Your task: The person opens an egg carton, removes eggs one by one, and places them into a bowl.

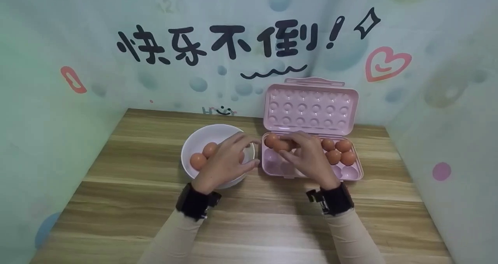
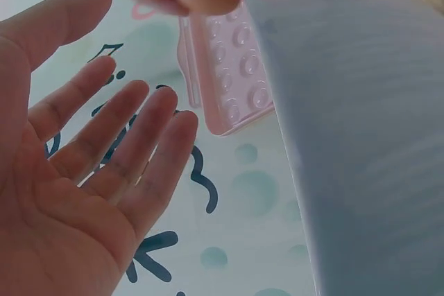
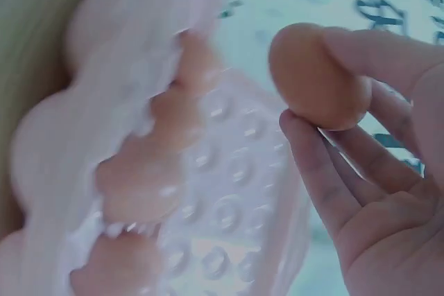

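Note:
A brown egg (image 3: pixel 316 77) is pinched between the thumb and fingers of my right hand (image 1: pixel 309 159), above the left end of the pink egg carton (image 1: pixel 356 175). My left hand (image 1: pixel 227 161) is over the white bowl (image 1: pixel 188 139), palm facing right with its fingers extended and nothing held, as the left wrist view confirms. Brown eggs (image 1: pixel 198 161) lie in the bowl, partly covered by that hand. Several more eggs (image 1: pixel 343 145) sit in the carton's cups, and my right hand hides some of the cups between.
The carton's lid (image 1: pixel 311 108) stands raised at the back, near a printed cloth backdrop (image 1: pixel 218 85). Bowl and carton stand side by side on a wood-grain table (image 1: pixel 136 151). Cloth walls (image 1: pixel 459 139) rise at both sides.

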The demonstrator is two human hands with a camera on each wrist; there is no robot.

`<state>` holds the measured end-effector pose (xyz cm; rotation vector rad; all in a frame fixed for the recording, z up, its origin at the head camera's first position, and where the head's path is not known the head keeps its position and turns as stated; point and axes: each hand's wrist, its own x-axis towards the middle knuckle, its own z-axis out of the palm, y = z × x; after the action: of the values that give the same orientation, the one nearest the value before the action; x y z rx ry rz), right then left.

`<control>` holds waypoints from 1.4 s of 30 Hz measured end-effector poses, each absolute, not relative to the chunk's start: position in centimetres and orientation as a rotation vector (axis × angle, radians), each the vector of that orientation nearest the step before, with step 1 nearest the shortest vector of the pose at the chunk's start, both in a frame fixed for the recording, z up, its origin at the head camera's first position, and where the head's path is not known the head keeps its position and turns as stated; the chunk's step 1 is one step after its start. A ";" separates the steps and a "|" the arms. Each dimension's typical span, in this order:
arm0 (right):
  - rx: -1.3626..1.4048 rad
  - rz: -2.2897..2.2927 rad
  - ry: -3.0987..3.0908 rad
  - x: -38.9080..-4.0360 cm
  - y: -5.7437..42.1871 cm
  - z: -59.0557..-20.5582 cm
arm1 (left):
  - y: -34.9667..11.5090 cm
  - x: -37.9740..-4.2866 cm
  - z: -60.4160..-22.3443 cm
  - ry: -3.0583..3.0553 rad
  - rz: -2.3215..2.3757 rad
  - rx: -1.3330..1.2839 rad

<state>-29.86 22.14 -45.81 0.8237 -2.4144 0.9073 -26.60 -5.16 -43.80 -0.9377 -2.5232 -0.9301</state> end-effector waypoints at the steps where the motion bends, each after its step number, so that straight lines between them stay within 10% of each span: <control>1: 0.814 0.976 -2.413 -29.6 22.0 -45.5 | -5.1 -26.6 -43.8 -2.522 -0.931 -0.934; 17: 0.791 1.685 -2.400 -26.2 19.3 -43.5 | -3.6 -25.7 -43.9 -2.323 -0.981 -0.983; 42: 0.783 1.558 -2.377 -26.5 21.6 -42.8 | -6.6 -26.4 -43.1 -2.337 -0.944 -0.900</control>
<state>-26.46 21.63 -42.83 0.7835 -2.3769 1.5577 -26.40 -6.58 -43.07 -0.9000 -2.3369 -0.9437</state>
